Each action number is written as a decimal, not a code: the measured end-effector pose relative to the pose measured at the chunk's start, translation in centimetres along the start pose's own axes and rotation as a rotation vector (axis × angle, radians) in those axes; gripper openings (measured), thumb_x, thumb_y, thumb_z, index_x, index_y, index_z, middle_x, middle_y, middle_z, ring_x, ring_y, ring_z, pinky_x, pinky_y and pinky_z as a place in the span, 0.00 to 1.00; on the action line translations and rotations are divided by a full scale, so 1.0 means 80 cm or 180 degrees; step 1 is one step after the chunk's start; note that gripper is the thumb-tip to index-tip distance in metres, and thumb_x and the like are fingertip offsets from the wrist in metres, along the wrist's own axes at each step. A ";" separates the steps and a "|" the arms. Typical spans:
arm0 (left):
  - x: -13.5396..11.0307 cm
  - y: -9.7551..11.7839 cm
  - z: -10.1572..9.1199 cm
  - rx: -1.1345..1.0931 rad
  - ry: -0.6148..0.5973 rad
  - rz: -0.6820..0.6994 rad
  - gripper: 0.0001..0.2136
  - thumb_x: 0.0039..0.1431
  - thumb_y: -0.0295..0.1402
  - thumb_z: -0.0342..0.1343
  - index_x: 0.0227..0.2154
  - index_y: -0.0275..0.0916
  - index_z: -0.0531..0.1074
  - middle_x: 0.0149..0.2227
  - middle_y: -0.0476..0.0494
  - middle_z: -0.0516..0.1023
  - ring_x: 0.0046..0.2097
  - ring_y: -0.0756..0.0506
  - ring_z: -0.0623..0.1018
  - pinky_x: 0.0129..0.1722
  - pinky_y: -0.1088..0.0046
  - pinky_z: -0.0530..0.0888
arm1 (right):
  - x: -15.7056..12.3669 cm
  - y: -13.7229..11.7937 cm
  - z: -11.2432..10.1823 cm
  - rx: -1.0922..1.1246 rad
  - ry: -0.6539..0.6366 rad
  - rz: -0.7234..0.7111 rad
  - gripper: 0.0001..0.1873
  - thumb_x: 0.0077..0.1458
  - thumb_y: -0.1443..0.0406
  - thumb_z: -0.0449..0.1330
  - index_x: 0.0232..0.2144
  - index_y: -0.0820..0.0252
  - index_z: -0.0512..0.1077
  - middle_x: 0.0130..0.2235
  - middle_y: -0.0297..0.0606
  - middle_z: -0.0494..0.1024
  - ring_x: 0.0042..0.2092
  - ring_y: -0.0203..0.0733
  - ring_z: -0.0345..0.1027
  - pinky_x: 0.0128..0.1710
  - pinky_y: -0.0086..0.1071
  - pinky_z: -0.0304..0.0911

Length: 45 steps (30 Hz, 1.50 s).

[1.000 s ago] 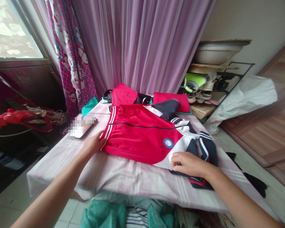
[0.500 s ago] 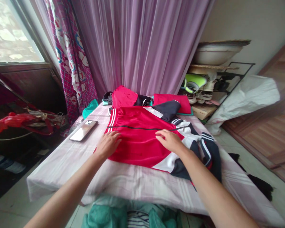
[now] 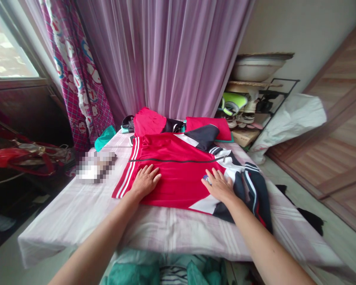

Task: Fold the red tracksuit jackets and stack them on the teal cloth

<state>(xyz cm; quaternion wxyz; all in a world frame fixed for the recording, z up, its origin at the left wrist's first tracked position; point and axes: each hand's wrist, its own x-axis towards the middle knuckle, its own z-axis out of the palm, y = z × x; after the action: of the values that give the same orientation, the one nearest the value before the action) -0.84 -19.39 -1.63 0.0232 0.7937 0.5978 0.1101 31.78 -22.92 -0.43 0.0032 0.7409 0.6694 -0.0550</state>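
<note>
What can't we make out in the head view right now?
Head view:
- Flat item left of the jacket: pixelated.
- Jacket badge: mostly under the right hand.
- Clothes below the table: cut by the bottom edge.
- Shoes under the shelf: too small.

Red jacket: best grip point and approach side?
Pinch the striped hem at the jacket's left end, coming from the left. It lies flat and zipped on the table, that edge is bare, and the left hand and right hand press flat further in.
</note>
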 end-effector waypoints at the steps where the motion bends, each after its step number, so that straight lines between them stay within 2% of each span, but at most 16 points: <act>1: 0.003 0.000 0.000 0.0004 0.0028 -0.0047 0.22 0.69 0.46 0.45 0.62 0.48 0.67 0.67 0.41 0.65 0.68 0.35 0.63 0.66 0.49 0.60 | 0.001 0.002 -0.001 0.0009 0.0019 0.0033 0.35 0.65 0.48 0.41 0.69 0.53 0.53 0.72 0.47 0.49 0.71 0.57 0.41 0.64 0.62 0.43; 5: 0.005 0.005 -0.002 0.0062 0.0095 -0.0081 0.22 0.68 0.45 0.47 0.61 0.46 0.68 0.66 0.39 0.65 0.67 0.35 0.63 0.65 0.50 0.61 | -0.001 0.002 -0.005 0.0081 0.0130 0.0016 0.33 0.66 0.49 0.42 0.68 0.52 0.56 0.72 0.46 0.51 0.71 0.54 0.43 0.65 0.59 0.44; 10: -0.007 0.010 -0.008 0.0053 0.0289 -0.0031 0.22 0.68 0.43 0.46 0.60 0.40 0.69 0.66 0.36 0.66 0.66 0.34 0.65 0.65 0.51 0.62 | -0.004 0.001 -0.007 0.0185 0.0182 0.0011 0.31 0.66 0.51 0.44 0.67 0.52 0.59 0.71 0.45 0.54 0.70 0.53 0.45 0.65 0.58 0.45; 14: -0.014 0.009 -0.012 -0.0146 0.0509 0.0194 0.20 0.68 0.38 0.45 0.56 0.39 0.72 0.62 0.37 0.72 0.62 0.37 0.71 0.63 0.53 0.65 | -0.001 0.004 -0.004 0.0219 0.0252 0.0020 0.31 0.65 0.51 0.46 0.67 0.51 0.60 0.70 0.45 0.55 0.70 0.53 0.46 0.64 0.57 0.46; 18: -0.018 0.010 -0.017 -0.0302 0.0690 0.0424 0.17 0.68 0.35 0.44 0.50 0.41 0.76 0.54 0.39 0.79 0.56 0.40 0.76 0.60 0.57 0.69 | 0.001 0.006 0.002 0.0246 0.0340 -0.0016 0.30 0.65 0.50 0.45 0.66 0.51 0.61 0.70 0.45 0.57 0.70 0.52 0.48 0.64 0.57 0.46; 22: -0.021 0.015 -0.022 -0.0256 0.0528 0.0396 0.16 0.68 0.34 0.44 0.46 0.42 0.78 0.47 0.41 0.82 0.51 0.42 0.78 0.55 0.62 0.72 | 0.000 0.007 0.005 0.0179 0.0444 -0.0030 0.30 0.65 0.52 0.46 0.65 0.52 0.63 0.69 0.45 0.59 0.69 0.52 0.50 0.64 0.54 0.48; 26: -0.022 0.019 -0.023 -0.0222 0.0385 0.0288 0.17 0.69 0.35 0.43 0.46 0.42 0.78 0.46 0.41 0.82 0.49 0.42 0.79 0.53 0.64 0.73 | -0.002 0.007 0.005 0.0126 0.0447 -0.0036 0.29 0.65 0.54 0.46 0.64 0.54 0.64 0.69 0.45 0.59 0.68 0.52 0.52 0.64 0.54 0.50; 45: -0.022 0.013 -0.016 -0.0384 0.0641 0.0491 0.13 0.67 0.31 0.48 0.43 0.41 0.79 0.44 0.42 0.83 0.46 0.43 0.80 0.50 0.65 0.74 | 0.005 0.014 0.011 0.0071 0.0432 -0.0048 0.28 0.65 0.54 0.47 0.63 0.52 0.66 0.68 0.44 0.61 0.68 0.52 0.54 0.62 0.52 0.54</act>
<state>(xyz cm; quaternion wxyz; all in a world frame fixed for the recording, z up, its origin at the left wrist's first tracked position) -0.57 -21.53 -0.49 0.0022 0.8194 0.5265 0.2264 32.86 -22.69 -1.40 -0.0508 0.7379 0.6729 -0.0121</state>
